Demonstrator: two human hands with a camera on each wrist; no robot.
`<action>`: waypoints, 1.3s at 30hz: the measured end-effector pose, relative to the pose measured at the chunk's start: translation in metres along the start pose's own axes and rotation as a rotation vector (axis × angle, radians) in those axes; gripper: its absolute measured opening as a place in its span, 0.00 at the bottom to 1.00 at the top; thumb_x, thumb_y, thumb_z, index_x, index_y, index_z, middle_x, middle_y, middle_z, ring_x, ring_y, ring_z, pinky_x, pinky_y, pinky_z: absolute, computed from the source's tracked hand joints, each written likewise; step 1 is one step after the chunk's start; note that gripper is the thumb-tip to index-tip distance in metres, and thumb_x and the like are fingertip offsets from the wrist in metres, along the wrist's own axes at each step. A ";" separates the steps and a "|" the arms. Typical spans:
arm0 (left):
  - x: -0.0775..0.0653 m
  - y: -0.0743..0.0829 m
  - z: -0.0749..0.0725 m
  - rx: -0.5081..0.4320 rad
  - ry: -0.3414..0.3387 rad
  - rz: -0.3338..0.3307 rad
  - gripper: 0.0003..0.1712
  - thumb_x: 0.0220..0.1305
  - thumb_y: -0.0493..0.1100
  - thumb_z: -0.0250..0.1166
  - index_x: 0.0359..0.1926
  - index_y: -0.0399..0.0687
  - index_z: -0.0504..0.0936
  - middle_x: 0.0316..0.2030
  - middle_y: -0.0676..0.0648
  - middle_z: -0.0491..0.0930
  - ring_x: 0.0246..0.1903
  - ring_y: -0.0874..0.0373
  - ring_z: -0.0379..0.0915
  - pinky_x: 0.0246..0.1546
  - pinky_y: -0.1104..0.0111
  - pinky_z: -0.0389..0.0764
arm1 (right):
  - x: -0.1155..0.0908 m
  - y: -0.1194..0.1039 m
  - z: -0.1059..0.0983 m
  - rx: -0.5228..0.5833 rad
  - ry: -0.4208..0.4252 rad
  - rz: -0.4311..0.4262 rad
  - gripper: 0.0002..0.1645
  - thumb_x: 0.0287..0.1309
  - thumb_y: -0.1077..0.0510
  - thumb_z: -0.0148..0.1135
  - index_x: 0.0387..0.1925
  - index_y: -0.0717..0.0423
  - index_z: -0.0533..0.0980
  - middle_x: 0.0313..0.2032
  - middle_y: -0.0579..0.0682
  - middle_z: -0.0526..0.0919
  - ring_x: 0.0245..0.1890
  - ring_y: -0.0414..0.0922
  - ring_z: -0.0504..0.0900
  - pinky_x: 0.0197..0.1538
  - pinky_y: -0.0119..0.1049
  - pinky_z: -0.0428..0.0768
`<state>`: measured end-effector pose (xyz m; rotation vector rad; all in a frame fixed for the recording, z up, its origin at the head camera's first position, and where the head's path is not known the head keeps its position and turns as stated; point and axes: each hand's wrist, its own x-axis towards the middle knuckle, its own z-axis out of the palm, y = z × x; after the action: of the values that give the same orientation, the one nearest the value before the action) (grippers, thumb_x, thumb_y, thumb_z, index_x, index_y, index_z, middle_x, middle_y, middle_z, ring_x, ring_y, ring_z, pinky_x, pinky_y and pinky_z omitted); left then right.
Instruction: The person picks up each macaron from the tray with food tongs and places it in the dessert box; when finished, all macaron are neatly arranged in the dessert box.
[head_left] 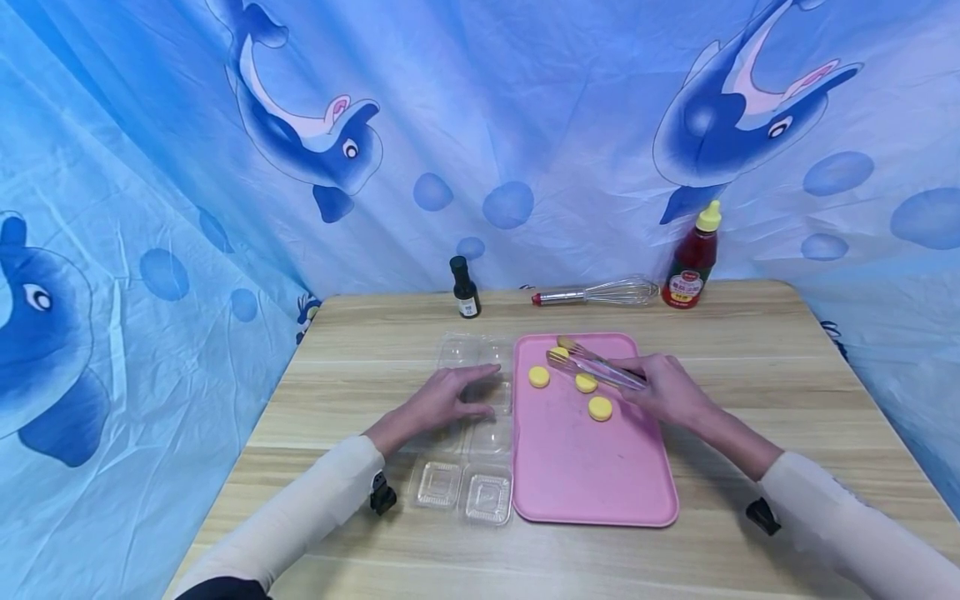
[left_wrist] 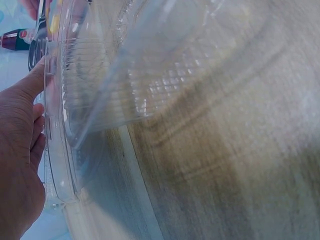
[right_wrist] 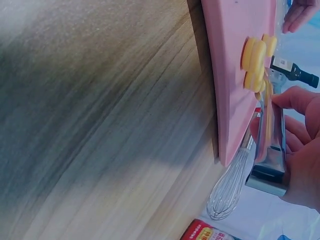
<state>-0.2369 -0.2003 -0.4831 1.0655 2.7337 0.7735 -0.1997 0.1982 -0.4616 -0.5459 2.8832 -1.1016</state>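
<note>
My right hand (head_left: 667, 387) grips metal tongs (right_wrist: 272, 145) between thumb and fingers, low over the pink tray (head_left: 592, 475). The tongs' golden tips lie toward the tray's far left, and a yellow macaron (head_left: 559, 353) shows between them in the head view. More macarons sit nearby: one (head_left: 586, 382) just under the tongs' arms, one (head_left: 538, 377) to their left, one (head_left: 600, 409) nearer me. Left of the tray, my left hand (head_left: 442, 397) is over a clear plastic compartment box (head_left: 491, 437), thumb and fingers spread, fingertips near the tray-side edge.
Shallow clear cups (head_left: 487, 498) belonging to the plastic packaging lie at the near end. Behind the tray are a small dark bottle (head_left: 466, 292), a whisk (head_left: 600, 292) and a red sauce bottle (head_left: 688, 267). A blue dolphin-print curtain (head_left: 465, 125) hangs behind the wooden table (head_left: 360, 333).
</note>
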 end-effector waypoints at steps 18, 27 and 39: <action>0.001 0.000 -0.001 -0.003 -0.005 -0.023 0.48 0.59 0.54 0.81 0.77 0.48 0.73 0.72 0.47 0.75 0.71 0.50 0.72 0.73 0.57 0.72 | -0.001 -0.030 -0.003 0.049 0.013 -0.107 0.30 0.56 0.65 0.81 0.61 0.61 0.84 0.40 0.49 0.91 0.32 0.43 0.78 0.32 0.31 0.77; 0.002 -0.001 0.001 0.030 0.015 0.004 0.50 0.58 0.55 0.81 0.77 0.48 0.71 0.72 0.46 0.75 0.70 0.48 0.73 0.73 0.55 0.72 | -0.003 -0.052 0.015 0.086 -0.054 -0.232 0.29 0.55 0.71 0.76 0.61 0.63 0.84 0.45 0.55 0.91 0.34 0.43 0.81 0.38 0.36 0.82; 0.002 0.001 0.000 0.018 0.014 -0.003 0.54 0.58 0.54 0.82 0.79 0.43 0.67 0.70 0.45 0.77 0.70 0.48 0.73 0.73 0.55 0.72 | -0.001 -0.067 0.035 0.036 -0.079 -0.234 0.31 0.50 0.70 0.78 0.59 0.59 0.85 0.36 0.46 0.89 0.29 0.41 0.77 0.34 0.33 0.77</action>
<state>-0.2383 -0.1985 -0.4823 1.0636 2.7578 0.7605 -0.1727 0.1293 -0.4446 -0.9222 2.7794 -1.1264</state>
